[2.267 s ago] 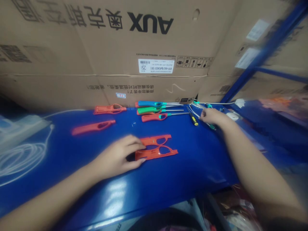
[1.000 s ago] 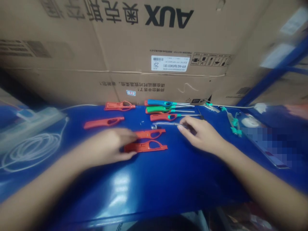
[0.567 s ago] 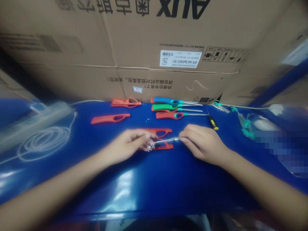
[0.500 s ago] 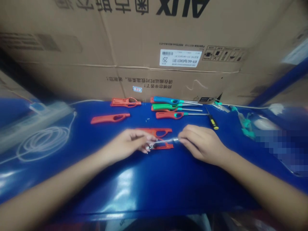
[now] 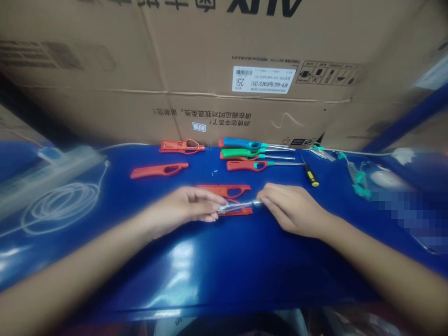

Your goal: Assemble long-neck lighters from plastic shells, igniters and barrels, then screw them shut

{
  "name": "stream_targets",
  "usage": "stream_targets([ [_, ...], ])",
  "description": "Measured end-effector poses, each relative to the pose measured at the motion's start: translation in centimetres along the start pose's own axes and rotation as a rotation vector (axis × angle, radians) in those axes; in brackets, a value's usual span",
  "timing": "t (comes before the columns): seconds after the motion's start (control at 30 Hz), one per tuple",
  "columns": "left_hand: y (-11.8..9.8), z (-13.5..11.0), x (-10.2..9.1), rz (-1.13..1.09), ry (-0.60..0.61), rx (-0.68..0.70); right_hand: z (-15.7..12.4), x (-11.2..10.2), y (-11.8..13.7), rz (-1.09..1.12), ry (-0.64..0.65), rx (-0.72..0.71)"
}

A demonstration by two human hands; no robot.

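Between my hands runs a thin lighter inner part (image 5: 241, 205), clear and silvery with wires along it. My left hand (image 5: 189, 210) pinches its left end, while my right hand (image 5: 292, 210) closes on the metal tube at its right end, mostly hidden in the fingers. Just beneath and behind lie two red lighter shell halves: one (image 5: 224, 190) farther back, another (image 5: 241, 212) nearer and partly covered by my left hand. Beyond them rest several assembled long-nosed lighters, one blue (image 5: 241, 143), one green (image 5: 238, 153) and one red (image 5: 245, 166), nozzles pointing right.
Two more red shell pieces (image 5: 182, 146) (image 5: 159, 171) lie at the back left. A yellow-black screwdriver (image 5: 310, 176) is right of the lighters. Clear parts with teal pieces (image 5: 360, 182) sit farther right. A coiled white cable (image 5: 63, 205) and power strip (image 5: 49, 179) occupy the left; cardboard (image 5: 196, 70) stands behind.
My left fingers have closed more tightly around the left end of the lighter inner part, covering the loose bent wire. My right hand stays nearly in place. The view has tilted slightly.
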State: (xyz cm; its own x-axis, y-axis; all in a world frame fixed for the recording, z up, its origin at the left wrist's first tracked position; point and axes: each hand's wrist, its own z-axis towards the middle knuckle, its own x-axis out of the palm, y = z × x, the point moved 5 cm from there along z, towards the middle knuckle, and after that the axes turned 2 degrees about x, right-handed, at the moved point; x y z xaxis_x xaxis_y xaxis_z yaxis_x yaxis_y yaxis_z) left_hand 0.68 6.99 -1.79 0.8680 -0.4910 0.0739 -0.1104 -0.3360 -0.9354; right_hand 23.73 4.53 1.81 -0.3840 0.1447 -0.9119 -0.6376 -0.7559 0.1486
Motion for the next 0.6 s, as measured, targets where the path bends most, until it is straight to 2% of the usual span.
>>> stream_targets([
  [0.17, -0.6, 0.2, -0.5, 0.247, -0.056, 0.216, 0.0, 0.3, -0.2, 0.059, 0.094, 0.076],
  [0.3, -1.5, -0.2, -0.5, 0.473, -0.126, 0.399, 0.1, 0.8, -0.4, 0.080, 0.198, 0.073],
  [0.4, -2.0, -0.7, 0.0, 0.685, -0.119, 0.529, 0.1, 1.2, -0.5, 0.133, 0.238, 0.070],
  [0.6, -2.3, -0.8, -0.2, 0.839, -0.121, 0.614, -0.2, 1.8, -0.7, 0.220, 0.261, 0.087],
])
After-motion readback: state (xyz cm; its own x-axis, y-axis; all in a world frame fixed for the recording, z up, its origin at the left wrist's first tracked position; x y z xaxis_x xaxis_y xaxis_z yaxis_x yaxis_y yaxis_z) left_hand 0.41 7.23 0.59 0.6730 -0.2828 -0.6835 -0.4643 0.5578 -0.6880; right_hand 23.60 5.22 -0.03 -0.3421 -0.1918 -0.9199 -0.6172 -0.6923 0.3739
